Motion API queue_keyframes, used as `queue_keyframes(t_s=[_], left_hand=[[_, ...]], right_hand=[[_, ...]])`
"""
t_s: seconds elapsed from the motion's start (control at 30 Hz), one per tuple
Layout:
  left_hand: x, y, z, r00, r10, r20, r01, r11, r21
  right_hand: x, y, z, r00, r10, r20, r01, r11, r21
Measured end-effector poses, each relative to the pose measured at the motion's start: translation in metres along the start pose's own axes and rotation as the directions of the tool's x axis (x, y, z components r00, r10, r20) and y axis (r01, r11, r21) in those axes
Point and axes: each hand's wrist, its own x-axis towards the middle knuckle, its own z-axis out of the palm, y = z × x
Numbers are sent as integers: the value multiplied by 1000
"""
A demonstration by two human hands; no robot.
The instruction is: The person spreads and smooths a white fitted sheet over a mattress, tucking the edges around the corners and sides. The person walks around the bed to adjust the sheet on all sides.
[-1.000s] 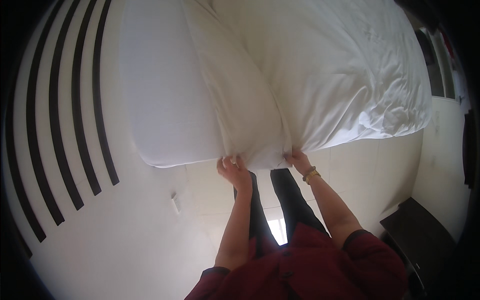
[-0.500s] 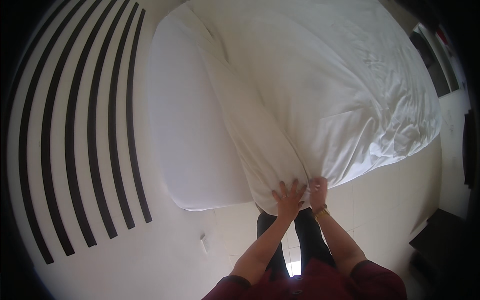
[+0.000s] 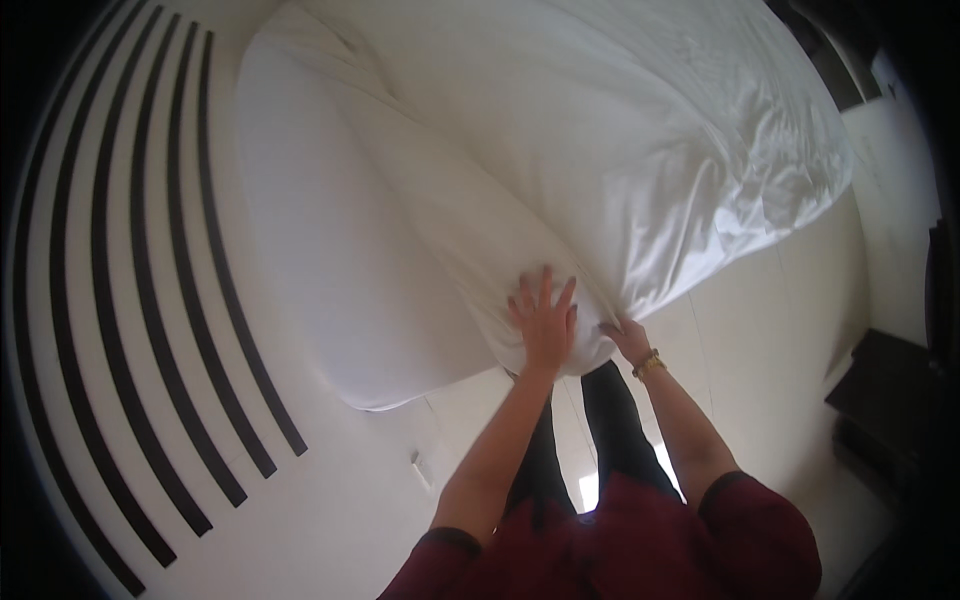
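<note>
A large white bed sheet covers most of the bed, wrinkled toward the right side, with its folded-back band running diagonally down to the near edge. On that band my left hand lies flat, fingers spread, pressing on the cloth. Just to its right, at the bed's near edge, my right hand pinches the sheet, with a gold-coloured band at the wrist. To the left of the fold shows the smooth, white-covered mattress, its rounded corner bare of the upper sheet.
Dark parallel slats line the pale wall on the left. A small white wall socket or plate is low near the bed corner. Pale floor tiles run along the bed's near side. Dark furniture stands at the right.
My left hand has moved farther onto the folded cloth, its fingers spread flat. My right hand still grips the sheet at the edge. The whole view has shifted and turned slightly.
</note>
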Motion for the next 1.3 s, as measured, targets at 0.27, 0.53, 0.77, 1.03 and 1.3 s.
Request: queue_keyframes(t_s=[0.27,0.53,0.77,1.03,1.3], left_hand=[[11,9,15,942,-5,337,-34,993,111],[-61,7,53,454,-773,-443,651,627,-428],[-114,-23,44,444,-892,83,639,250,-728],[-109,-7,58,506,-751,425,627,-18,-778],[-149,-13,50,265,-828,494,630,-239,-739]], right_hand=[[-24,80,0,965,183,189,-195,980,47],[37,130,-53,866,491,92,-304,371,877],[16,155,-78,690,684,-237,-467,671,576],[13,-10,-6,955,-103,-278,97,995,-37],[-6,-35,-10,892,-130,-433,170,984,56]])
